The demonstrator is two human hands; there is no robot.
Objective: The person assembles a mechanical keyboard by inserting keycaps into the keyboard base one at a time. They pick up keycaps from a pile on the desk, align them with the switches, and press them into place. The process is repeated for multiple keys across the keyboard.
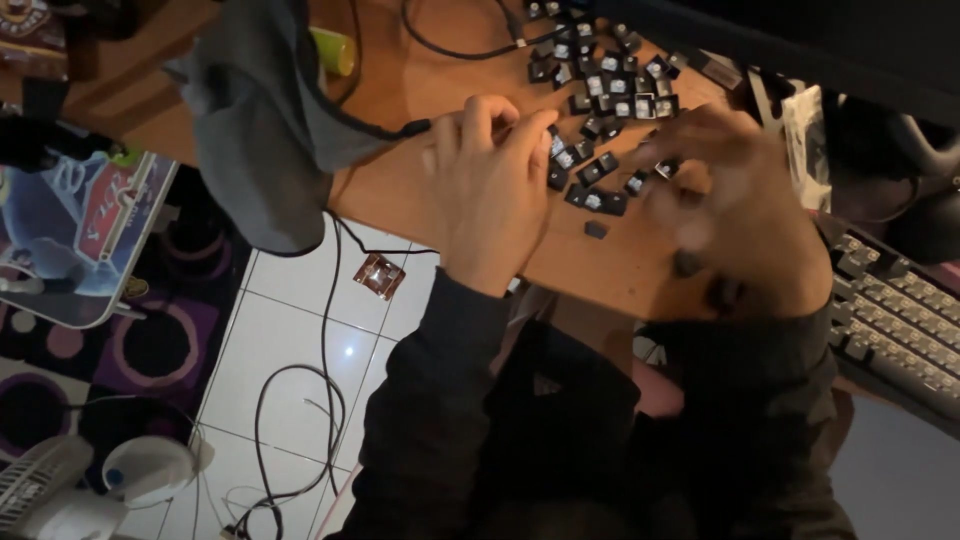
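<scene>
Several small black keycaps (600, 85) lie scattered on a wooden desk (400, 190), some upside down with pale insides showing. My left hand (490, 190) rests over the near edge of the pile, fingers curled together at the keycaps; whether it holds one is hidden. My right hand (730, 210) is blurred with motion just right of the pile, fingers bent down among the caps. A single keycap (595, 230) lies apart near the desk's front edge. Both arms wear dark sleeves.
A keyboard (900, 320) with keys in place sits at the right. A grey cloth (265, 110) drapes over the desk's left end. Black cables (330, 330) hang to the white tiled floor, where a small fan (60, 490) and a patterned rug (150, 340) lie.
</scene>
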